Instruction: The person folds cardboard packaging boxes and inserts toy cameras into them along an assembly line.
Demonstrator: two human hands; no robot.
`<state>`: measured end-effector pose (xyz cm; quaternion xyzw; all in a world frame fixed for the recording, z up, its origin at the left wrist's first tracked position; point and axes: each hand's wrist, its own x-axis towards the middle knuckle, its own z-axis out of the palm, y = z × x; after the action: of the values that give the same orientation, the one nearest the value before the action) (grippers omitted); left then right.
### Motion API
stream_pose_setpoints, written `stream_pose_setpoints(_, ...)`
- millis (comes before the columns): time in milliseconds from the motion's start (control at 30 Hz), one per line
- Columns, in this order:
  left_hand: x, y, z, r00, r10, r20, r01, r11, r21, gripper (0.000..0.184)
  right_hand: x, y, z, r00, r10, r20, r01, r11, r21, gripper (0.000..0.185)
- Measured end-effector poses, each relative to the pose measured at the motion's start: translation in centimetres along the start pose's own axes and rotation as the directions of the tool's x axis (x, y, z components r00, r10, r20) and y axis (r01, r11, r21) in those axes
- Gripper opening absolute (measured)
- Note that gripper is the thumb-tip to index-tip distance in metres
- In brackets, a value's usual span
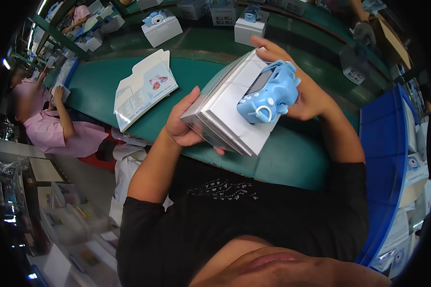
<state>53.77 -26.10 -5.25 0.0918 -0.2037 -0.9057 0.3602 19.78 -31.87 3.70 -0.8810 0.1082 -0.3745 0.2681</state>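
One white box [227, 112], held tilted above the green table [282, 160], in front of the torso; several layered edges are shown along its left side. One blue toy-like camera [271, 93], set on the upper face of the box, toward its right edge; bare white surface is left beside it. Left hand [181, 125]: clamped on the left side of the box, thumb and fingers spread apart around its lower left corner. Right hand [309, 98]: curved around the far right side, fingers extended at the box's far corner, palm close beside the blue camera; whether the camera is also gripped cannot be told. Printed cartons [146, 93], lying flat, left of the box and near the far table edge; open green surface is found to their left. One blue bin [380, 143], filled with packaging, right of the table.
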Motion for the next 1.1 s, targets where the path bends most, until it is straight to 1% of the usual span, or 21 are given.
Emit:
stream_pose_setpoints(100,0.6,-1.1,0.6,0.987,0.114,-0.110,-0.105,0.991,0.084,0.074,0.4,0.4,0.4,0.999,0.029,0.030,-0.027,0.998,-0.054,0.115)
stream_pose_setpoints(167,1.7,-2.0,0.8,0.950,0.290,-0.117,-0.268,0.947,0.178,0.074,0.0,0.7,1.8,0.953,0.290,-0.086,-0.252,0.918,0.305,0.121)
stream_pose_setpoints(233,2.5,-2.8,1.0,0.886,0.450,-0.112,-0.410,0.873,0.266,0.075,-0.8,0.5,3.5,0.823,0.560,-0.094,-0.380,0.667,0.641,0.127)
stream_pose_setpoints(267,2.8,-2.9,1.0,0.886,0.451,-0.108,-0.411,0.872,0.265,0.075,-0.5,0.0,5.0,0.835,0.537,-0.120,-0.388,0.730,0.563,0.124)
stream_pose_setpoints(333,3.8,-2.8,0.9,0.881,0.460,-0.107,-0.339,0.773,0.536,0.075,-0.2,-0.1,6.4,0.847,0.511,-0.144,-0.394,0.787,0.475,0.121)
stream_pose_setpoints(400,4.2,-2.2,0.4,0.868,0.484,-0.109,-0.240,0.602,0.761,0.075,-0.1,0.7,6.5,0.789,0.549,-0.276,-0.387,0.793,0.470,0.112)
stream_pose_setpoints(467,2.1,-0.3,1.5,0.866,0.494,-0.077,-0.147,0.401,0.904,0.079,-0.7,1.5,4.3,0.755,0.535,-0.379,-0.376,0.826,0.419,0.102)
stream_pose_setpoints(500,0.0,1.1,1.4,0.851,0.516,-0.096,-0.140,0.400,0.906,0.079,-1.3,2.3,2.3,0.725,0.545,-0.422,-0.420,0.835,0.356,0.099)
stream_pose_setpoints(533,-2.3,2.9,1.1,0.773,0.627,-0.093,0.083,0.045,0.996,0.084,-2.2,3.2,0.0,0.690,0.544,-0.478,-0.464,0.839,0.284,0.096)
stream_pose_setpoints(567,-4.7,5.2,0.9,0.704,0.710,-0.017,0.324,-0.299,0.898,0.089,-3.1,3.8,-1.9,0.643,0.514,-0.568,-0.511,0.840,0.181,0.092)
stream_pose_setpoints(600,-7.4,8.0,-2.8,0.674,0.730,0.115,0.368,-0.467,0.804,0.099,-3.8,4.7,-3.8,0.643,0.484,-0.594,-0.495,0.854,0.161,0.092)
stream_pose_setpoints(633,-10.2,9.1,-4.5,0.667,0.744,0.037,0.576,-0.547,0.608,0.107,-4.9,5.7,-5.7,0.582,0.491,-0.648,-0.614,0.788,0.045,0.092)
stream_pose_setpoints(700,-13.5,11.1,-4.7,0.547,0.726,-0.417,0.834,-0.431,0.344,0.113,-7.6,8.2,-9.1,0.436,0.467,-0.769,-0.825,0.550,-0.133,0.092)
stream_pose_setpoints(733,-14.6,12.1,-5.8,0.538,0.680,-0.498,0.843,-0.437,0.313,0.117,-9.1,9.3,-10.6,0.358,0.442,-0.822,-0.902,0.393,-0.182,0.092)
stream_pose_setpoints(833,-15.4,13.0,-5.8,0.575,0.682,-0.453,0.809,-0.389,0.441,0.121,-11.6,13.0,-13.1,0.295,0.481,-0.825,-0.945,0.275,-0.177,0.095)
stream_pose_setpoints(900,-15.4,13.1,-5.7,0.622,0.679,-0.390,0.764,-0.419,0.490,0.123,-12.1,14.4,-13.5,0.109,0.563,-0.819,-0.991,0.002,-0.131,0.097)
stream_pose_setpoints(967,-15.6,11.8,-4.0,0.638,0.707,-0.305,0.731,-0.432,0.528,0.123,-8.6,9.7,-9.7,0.216,0.306,-0.927,-0.943,-0.180,-0.279,0.100)
stream_pose_setpoints(1000,-15.6,11.0,-2.3,0.643,0.729,-0.234,0.706,-0.445,0.551,0.122,-7.9,8.6,-7.6,0.208,0.292,-0.933,-0.946,-0.182,-0.268,0.100)
stream_pose_setpoints(1033,-15.2,10.5,-0.3,0.643,0.750,-0.153,0.677,-0.463,0.573,0.122,-7.1,7.7,-5.9,0.461,0.172,-0.871,-0.887,0.118,-0.446,0.101)
stream_pose_setpoints(1067,-14.4,10.0,1.6,0.638,0.767,-0.073,0.646,-0.481,0.593,0.122,-6.0,6.6,-3.9,0.651,-0.022,-0.759,-0.700,0.368,-0.612,0.102)
stream_pose_setpoints(1100,-13.2,8.9,3.4,0.647,0.762,0.035,0.619,-0.552,0.558,0.120,-3.7,3.7,-0.7,0.658,0.207,-0.724,-0.675,0.588,-0.446,0.102)
